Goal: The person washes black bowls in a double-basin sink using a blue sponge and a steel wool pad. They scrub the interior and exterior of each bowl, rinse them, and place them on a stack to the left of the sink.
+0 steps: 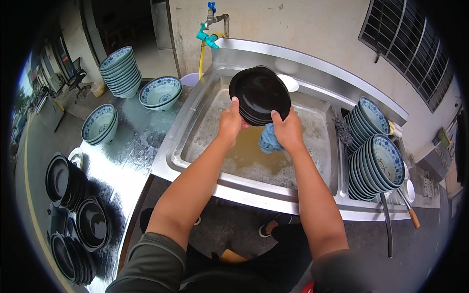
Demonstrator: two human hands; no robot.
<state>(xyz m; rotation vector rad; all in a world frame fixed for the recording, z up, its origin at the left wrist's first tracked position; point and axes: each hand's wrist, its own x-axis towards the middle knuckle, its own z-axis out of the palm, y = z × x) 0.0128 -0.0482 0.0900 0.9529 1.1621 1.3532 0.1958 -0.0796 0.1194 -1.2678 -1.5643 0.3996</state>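
Both my hands hold a small stack of black plates (259, 93) above a stainless steel sink (234, 179). My left hand (231, 122) grips the stack's lower left edge, thumb on top. At its lower right edge is my right hand (287, 130), which also has a light blue cloth (270, 139) hanging under it. Murky, foamy water (249, 157) lies in the basin below. Behind the plates, a white dish (289, 83) shows partly at the sink's back edge.
Blue-patterned bowls stand stacked on the metal table (135, 154) at left, near stacks of black dishes (93, 223). More bowls (377, 164), a steel scourer (342, 131) and a wooden-handled utensil (414, 218) are at the sink's right. A teal tap (208, 36) is behind.
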